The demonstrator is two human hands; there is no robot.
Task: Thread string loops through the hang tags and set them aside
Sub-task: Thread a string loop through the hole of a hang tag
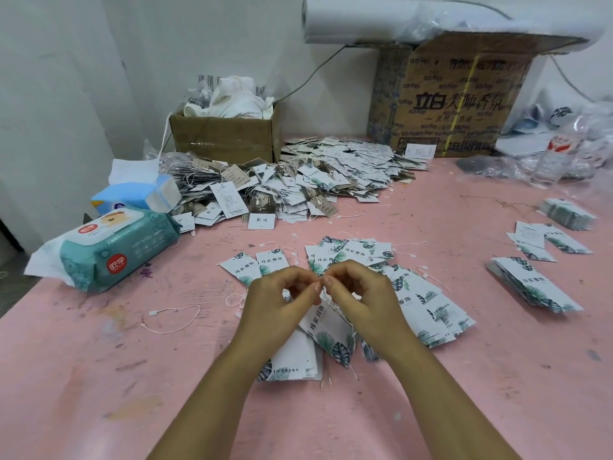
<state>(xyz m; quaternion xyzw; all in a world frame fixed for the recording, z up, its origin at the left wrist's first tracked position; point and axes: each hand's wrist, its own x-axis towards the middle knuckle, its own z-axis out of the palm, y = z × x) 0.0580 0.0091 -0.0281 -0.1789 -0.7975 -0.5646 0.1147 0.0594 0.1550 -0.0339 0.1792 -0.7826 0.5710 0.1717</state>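
Head view: the only view; everything below is read from it.
Hands: the left hand (282, 303) and right hand (361, 297) are brought together over the middle of the table (431, 410), fingertips touching, both pinched on a string loop (332, 305).
Held tag: one hang tag (326, 330) is seen just below the fingertips, partly hidden by the right hand; whether the string is already through its hole cannot be told.
Axis: its long axis is laid from the fingertips toward the near edge, slanted a little to the right; the leaf-printed end is pointed at the near edge.
Done: a large heap of strung tags (298, 180) is spread along the far edge, judged to be finished work.
In hand: a fan of tags (421, 303) is laid just right of the hands, with strings among them.
Left: neat stacks (534, 287) near the right edge show no strings and are judged still to be threaded.
Spare: a loose loop (151, 314) is lying left of the hands.
Progress: well advanced, not finished.
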